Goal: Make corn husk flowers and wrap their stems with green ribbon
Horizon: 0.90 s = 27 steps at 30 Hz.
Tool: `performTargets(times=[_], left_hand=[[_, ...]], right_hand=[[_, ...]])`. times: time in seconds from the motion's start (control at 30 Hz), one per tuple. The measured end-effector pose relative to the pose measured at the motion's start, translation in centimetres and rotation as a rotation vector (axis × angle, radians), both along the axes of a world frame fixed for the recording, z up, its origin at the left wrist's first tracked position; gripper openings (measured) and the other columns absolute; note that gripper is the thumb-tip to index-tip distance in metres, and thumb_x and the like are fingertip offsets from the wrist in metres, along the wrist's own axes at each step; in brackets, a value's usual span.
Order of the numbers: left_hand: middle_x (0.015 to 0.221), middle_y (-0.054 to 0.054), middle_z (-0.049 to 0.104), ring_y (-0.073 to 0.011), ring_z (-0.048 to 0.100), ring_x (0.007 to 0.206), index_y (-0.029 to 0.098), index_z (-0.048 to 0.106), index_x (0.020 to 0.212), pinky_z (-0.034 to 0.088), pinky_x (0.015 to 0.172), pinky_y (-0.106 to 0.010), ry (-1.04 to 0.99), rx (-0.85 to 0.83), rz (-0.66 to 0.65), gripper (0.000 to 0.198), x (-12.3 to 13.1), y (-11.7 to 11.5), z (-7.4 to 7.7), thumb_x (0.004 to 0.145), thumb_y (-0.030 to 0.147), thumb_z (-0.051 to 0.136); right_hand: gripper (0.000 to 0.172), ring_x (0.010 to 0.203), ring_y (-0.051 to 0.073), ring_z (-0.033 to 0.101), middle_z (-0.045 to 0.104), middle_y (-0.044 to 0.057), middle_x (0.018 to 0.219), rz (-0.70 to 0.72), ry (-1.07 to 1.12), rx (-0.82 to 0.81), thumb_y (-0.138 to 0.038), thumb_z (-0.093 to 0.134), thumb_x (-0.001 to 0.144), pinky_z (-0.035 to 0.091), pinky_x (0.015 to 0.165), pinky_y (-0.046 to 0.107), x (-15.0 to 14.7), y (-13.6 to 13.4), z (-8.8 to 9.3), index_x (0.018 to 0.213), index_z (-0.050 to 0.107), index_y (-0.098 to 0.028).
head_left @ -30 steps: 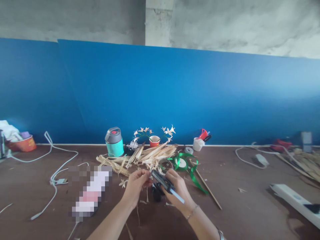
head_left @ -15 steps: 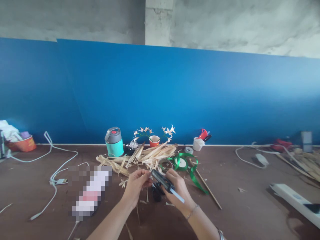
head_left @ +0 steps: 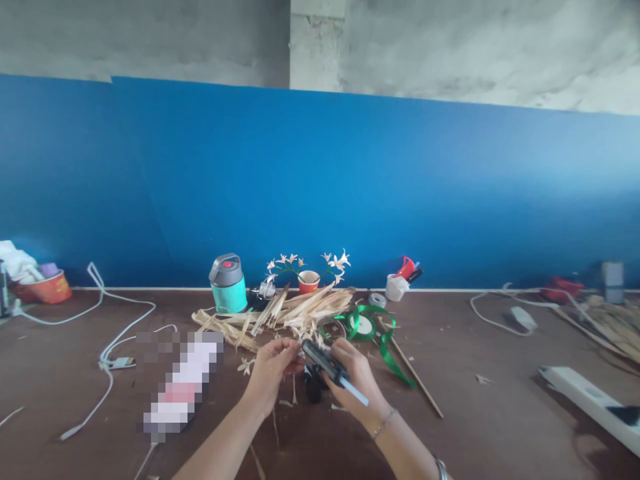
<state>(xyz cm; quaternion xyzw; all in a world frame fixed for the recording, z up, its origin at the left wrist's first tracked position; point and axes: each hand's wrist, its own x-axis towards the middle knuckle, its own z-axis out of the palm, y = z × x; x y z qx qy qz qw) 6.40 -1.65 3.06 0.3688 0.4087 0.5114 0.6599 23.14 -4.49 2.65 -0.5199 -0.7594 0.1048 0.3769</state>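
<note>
In the head view, the right hand (head_left: 356,373) holds a dark glue gun (head_left: 325,361) above the table (head_left: 460,433), its fingers curled around the handle and its thumb side toward the rear of the barrel. The gun lies aslant between the two hands: its front end points away and to the left, just beside the fingertips of the left hand (head_left: 273,370), while a white glue stick (head_left: 356,392) juts from its back over the right wrist. The left fingers are drawn close together, thumb near forefinger, at the gun's front end; whether they pinch something small, or touch the nozzle, I cannot tell. Beneath the gun, between the hands, is a black object (head_left: 314,387), partly hidden. Just beyond the fingers lies a heap of dry husks (head_left: 320,308), and a pale loose flower (head_left: 245,366) rests on the table near the left hand. Behind the heap stands an orange cup (head_left: 309,287) with flower stems leaning out to both sides. To the right of the heap are a green ribbon (head_left: 395,363) and a thin wooden stick (head_left: 423,387); a turquoise flask (head_left: 229,295) stands at the back left.
</note>
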Motion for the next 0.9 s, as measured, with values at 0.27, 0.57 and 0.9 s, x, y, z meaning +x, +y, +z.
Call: performTargets(times=[0.27,0.57,0.9], left_hand=[[0.053,0.0,0.064,-0.0095,0.057,0.049,0.012,0.063,0.061,0.045,0.054,-0.02,-0.008,0.001,0.002,0.03,-0.01,-0.09,0.14,0.053,0.037,0.08],[0.053,0.0,0.065,-0.01,0.058,0.05,0.012,0.063,0.063,0.046,0.053,-0.02,-0.014,0.01,-0.011,0.031,-0.11,0.31,-0.45,0.054,0.037,0.08],[0.052,0.0,0.065,-0.009,0.058,0.048,0.013,0.062,0.062,0.046,0.052,-0.019,-0.004,-0.002,-0.022,0.031,0.0,0.22,-0.37,0.054,0.037,0.08]], right_hand=[[0.015,0.066,0.013,0.054,0.052,0.001,0.072,0.008,-0.002,0.002,-0.004,0.051,0.068,0.04,0.06,0.02,0.05,0.04,-0.28,0.063,0.05,-0.018],[0.015,0.066,0.013,0.054,0.051,0.001,0.071,0.005,0.002,-0.004,-0.004,0.053,0.066,0.04,0.061,0.021,0.05,0.1,-0.26,0.062,0.05,-0.018],[0.015,0.063,0.013,0.054,0.051,0.001,0.07,-0.013,0.002,0.0,-0.005,0.053,0.066,0.039,0.058,0.021,0.05,0.2,-0.17,0.06,0.049,-0.018]])
